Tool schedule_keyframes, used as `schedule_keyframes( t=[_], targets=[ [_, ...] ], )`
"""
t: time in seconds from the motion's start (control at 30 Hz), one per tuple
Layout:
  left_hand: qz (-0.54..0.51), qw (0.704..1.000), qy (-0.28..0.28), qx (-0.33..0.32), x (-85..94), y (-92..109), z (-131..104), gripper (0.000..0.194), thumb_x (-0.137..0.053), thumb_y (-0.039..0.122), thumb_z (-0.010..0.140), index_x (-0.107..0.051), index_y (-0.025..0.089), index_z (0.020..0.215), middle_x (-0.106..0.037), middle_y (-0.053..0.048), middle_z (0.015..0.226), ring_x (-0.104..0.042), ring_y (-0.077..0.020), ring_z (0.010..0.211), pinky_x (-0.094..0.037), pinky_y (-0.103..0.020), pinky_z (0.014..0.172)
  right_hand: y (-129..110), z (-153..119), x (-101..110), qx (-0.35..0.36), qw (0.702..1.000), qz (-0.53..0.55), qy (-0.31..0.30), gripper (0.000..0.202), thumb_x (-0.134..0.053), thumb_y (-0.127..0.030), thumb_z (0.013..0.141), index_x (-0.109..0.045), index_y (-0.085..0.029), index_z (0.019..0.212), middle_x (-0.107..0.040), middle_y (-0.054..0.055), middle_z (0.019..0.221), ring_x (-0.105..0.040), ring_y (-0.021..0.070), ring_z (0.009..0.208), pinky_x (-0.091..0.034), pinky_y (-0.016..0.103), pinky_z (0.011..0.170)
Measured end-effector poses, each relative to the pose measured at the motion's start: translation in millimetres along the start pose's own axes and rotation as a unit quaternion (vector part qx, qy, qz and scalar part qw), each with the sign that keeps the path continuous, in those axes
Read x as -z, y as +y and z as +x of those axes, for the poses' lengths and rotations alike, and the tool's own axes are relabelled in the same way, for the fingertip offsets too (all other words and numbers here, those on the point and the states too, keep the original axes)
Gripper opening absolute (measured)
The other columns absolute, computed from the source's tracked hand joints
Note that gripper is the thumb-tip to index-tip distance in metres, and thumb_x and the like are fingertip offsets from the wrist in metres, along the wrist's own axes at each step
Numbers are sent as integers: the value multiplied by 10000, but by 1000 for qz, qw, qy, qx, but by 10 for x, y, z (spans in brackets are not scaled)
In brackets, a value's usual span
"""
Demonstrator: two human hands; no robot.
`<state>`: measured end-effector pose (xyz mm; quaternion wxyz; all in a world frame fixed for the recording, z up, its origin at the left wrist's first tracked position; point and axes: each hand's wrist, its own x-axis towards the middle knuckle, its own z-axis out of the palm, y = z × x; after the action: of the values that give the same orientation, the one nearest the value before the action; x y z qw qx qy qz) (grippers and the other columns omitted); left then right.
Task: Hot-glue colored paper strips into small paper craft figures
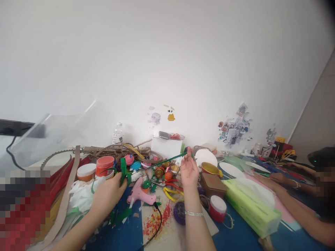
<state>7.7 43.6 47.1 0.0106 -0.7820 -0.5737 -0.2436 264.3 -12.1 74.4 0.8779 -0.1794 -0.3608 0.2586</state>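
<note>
Plainly, we have a narrow green strip (pixel 174 158) drawn out between our two hands, above the clutter at the middle of the tabletop (pixel 134 226). Our left hand (pixel 112 190) has its fingers closed around a bunched part of it, while our right hand (pixel 190 170) is raised, palm turned towards us, its fingers curled loosely and the strip seemingly nipped near their tips; just how the thumb bears on it we cannot tell.

To do this well, we should keep the pull light and even, since a thin strip like this would probably crease or tear if jerked. We would also feed slack from the left rather than tug from the right, and keep the span lifted off the pink glue gun (pixel 142 197) and the yellow-handled pliers (pixel 169 194) below.

As for its looks, the strip is deep green and flat. Near our left fingers it stands up in a loop that seems finely ridged across; towards the right it shows almost edge-on, a slim slanting line rising to our fingertips.
</note>
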Motion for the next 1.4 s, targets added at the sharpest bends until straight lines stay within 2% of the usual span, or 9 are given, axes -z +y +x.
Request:
schedule_keyframes(
  t=[0.13,0.23,0.3,0.4,0.63,0.8,0.9,1.13,1.4],
  targets=[
    [-5,1000,0,6,12,-13,11,273,-313,334,845,-536,196,769,-665,-78,677,-637,-253,648,-264,-257,464,38,32,7,34,993,-96,55,241,-564,-388,803,-579,-206,961,-661,10,782,-526,98,565,-475,257,575],
    [-34,999,19,2,8,-19,-8,342,-290,312,851,-530,161,1042,-646,-46,630,-621,-231,611,-272,-257,468,109,17,-13,37,988,-133,62,269,-577,-423,793,-579,-192,930,-565,-53,573,-473,82,485,-413,212,488],
    [-64,997,44,-5,1,-13,-36,466,-266,284,855,-363,120,1280,-619,-12,587,-600,-215,569,-280,-254,469,184,-21,-52,25,985,-165,47,282,-594,-430,780,-590,-172,893,-559,-48,554,-472,82,473,-401,211,478],
    [-114,991,68,-24,-15,16,-84,556,-250,305,863,-196,113,1382,-586,23,553,-569,-190,519,-296,-238,467,315,-111,-140,-7,976,-215,10,307,-620,-458,745,-586,-154,772,-549,-36,496,-472,94,434,-381,221,444],
    [-110,982,27,-148,-86,106,-147,464,-252,310,853,-501,220,1235,-575,3,544,-551,-177,521,-318,-231,509,477,-338,-355,-90,948,-289,-94,389,-634,-497,697,-451,-196,531,-322,-112,371,-264,48,322,-209,197,346],
    [-239,960,-63,-134,-106,195,-175,466,-295,407,868,-482,217,1250,-562,28,536,-523,-167,504,-322,-224,501,546,-501,-496,-162,921,-290,-204,392,-636,-489,691,-472,-188,501,-357,-99,349,-289,48,306,-206,192,345],
    [-270,948,-88,-147,-138,231,-176,398,-348,420,852,-557,193,1104,-556,32,558,-516,-165,532,-319,-222,508,583,-579,-548,-193,911,-274,-240,385,-609,-507,708,-478,-192,530,-364,-101,334,-283,49,290,-229,193,345],
    [-250,949,-83,-174,-169,222,-169,278,-298,361,875,-496,219,741,-507,36,583,-500,-155,559,-325,-220,538,583,-554,-530,-173,922,-277,-208,307,-646,-463,689,-563,-171,645,-390,-99,400,-313,52,332,-229,188,351],
    [-221,955,-96,-172,-140,211,-173,285,-305,386,880,-545,233,890,-631,3,681,-588,-183,640,-346,-233,570,556,-473,-467,-133,937,-293,-135,342,-667,-458,671,-475,-193,568,-448,-82,335,-380,75,309,-293,185,346]
  ],
)
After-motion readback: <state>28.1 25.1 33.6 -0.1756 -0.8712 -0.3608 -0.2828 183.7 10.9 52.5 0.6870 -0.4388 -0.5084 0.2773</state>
